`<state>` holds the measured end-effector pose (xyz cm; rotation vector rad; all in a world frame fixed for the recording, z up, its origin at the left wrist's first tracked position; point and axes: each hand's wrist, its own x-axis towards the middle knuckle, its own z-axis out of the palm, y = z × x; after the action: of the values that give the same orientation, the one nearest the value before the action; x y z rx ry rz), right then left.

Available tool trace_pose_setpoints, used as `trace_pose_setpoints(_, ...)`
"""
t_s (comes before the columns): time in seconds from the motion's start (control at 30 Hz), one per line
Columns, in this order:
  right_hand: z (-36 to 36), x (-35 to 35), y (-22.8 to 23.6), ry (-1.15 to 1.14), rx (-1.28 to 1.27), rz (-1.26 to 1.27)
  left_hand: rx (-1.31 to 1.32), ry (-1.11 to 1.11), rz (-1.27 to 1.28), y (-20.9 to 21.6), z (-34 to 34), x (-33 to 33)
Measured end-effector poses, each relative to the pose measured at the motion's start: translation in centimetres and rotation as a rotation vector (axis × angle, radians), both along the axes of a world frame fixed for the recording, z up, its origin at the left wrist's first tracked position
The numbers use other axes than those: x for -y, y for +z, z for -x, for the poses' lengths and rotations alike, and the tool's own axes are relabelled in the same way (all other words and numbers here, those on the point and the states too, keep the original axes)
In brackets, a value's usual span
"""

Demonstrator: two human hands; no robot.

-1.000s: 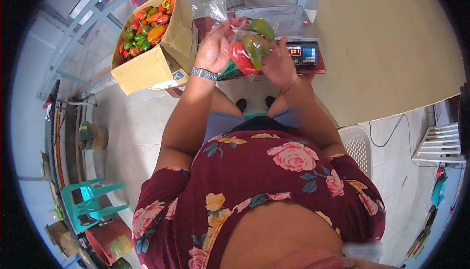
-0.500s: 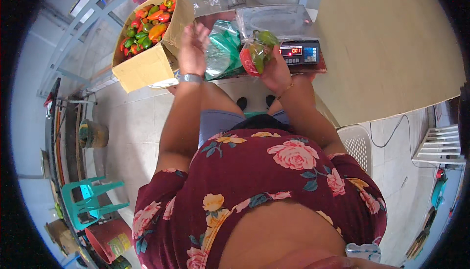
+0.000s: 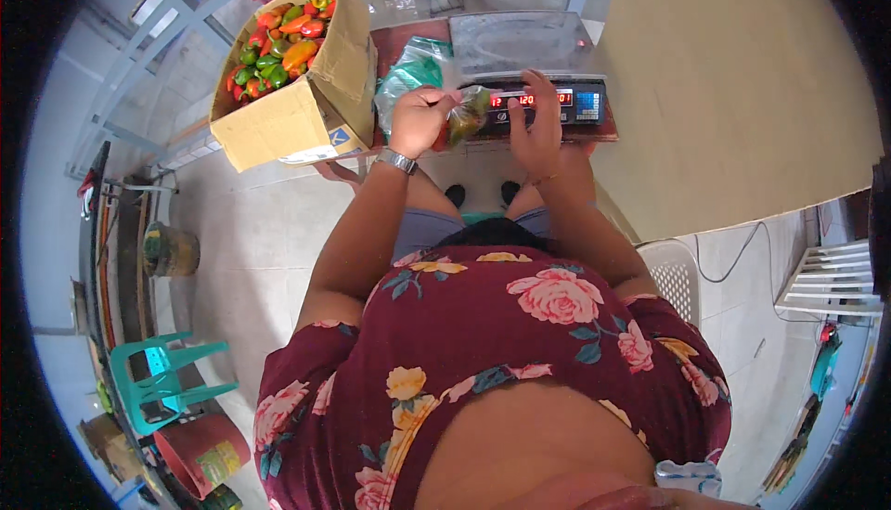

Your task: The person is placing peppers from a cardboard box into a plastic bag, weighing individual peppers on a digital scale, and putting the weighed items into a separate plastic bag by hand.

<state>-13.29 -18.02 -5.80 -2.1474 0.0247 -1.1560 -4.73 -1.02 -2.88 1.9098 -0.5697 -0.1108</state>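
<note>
My left hand [image 3: 419, 122] is closed on the gathered neck of a clear plastic bag [image 3: 471, 113] with peppers inside. The bag hangs at the near edge of a small table, in front of a digital scale [image 3: 585, 109] with a lit red display. My right hand [image 3: 536, 134] has its fingers apart and holds nothing; it is raised before the scale's display, covering part of it. Whether a fingertip touches the scale I cannot tell. Beside my left hand lies a pile of green and clear plastic bags [image 3: 413, 69].
A cardboard box [image 3: 269, 128] full of red, orange and green peppers [image 3: 288, 51] stands on the left. A large tan board [image 3: 742, 92] fills the right side. Behind on the left are a green plastic chair [image 3: 158, 385] and a red bucket [image 3: 200, 454].
The bag of peppers has passed from my right hand to my left, which moved right from beside the box. My right hand has opened before the scale's display.
</note>
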Motion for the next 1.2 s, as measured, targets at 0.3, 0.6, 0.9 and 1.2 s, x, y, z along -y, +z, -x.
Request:
trace_pose_setpoints(0.3, -0.9, -3.3, 5.6, 0.299, -0.317, 0.765, 0.357, 0.011, -0.335, 1.6, 0.3, -0.5)
trace_pose_setpoints(0.6, 0.1, 0.2, 6.4, 0.31, -0.284, 0.831, 0.384, -0.139, -0.161, 2.3, 2.0, -0.5)
trace_pose_setpoints(0.9, 1.3, 0.5, 3.3, 0.872, -0.532, -0.696, 0.321, -0.195, -0.137, 3.5, 3.4, 0.0)
trace_pose_setpoints(1.2, 2.6, 1.3, 8.0, 0.311, -0.252, 0.542, 0.572, -0.226, -0.306, 7.8, 4.0, 0.2)
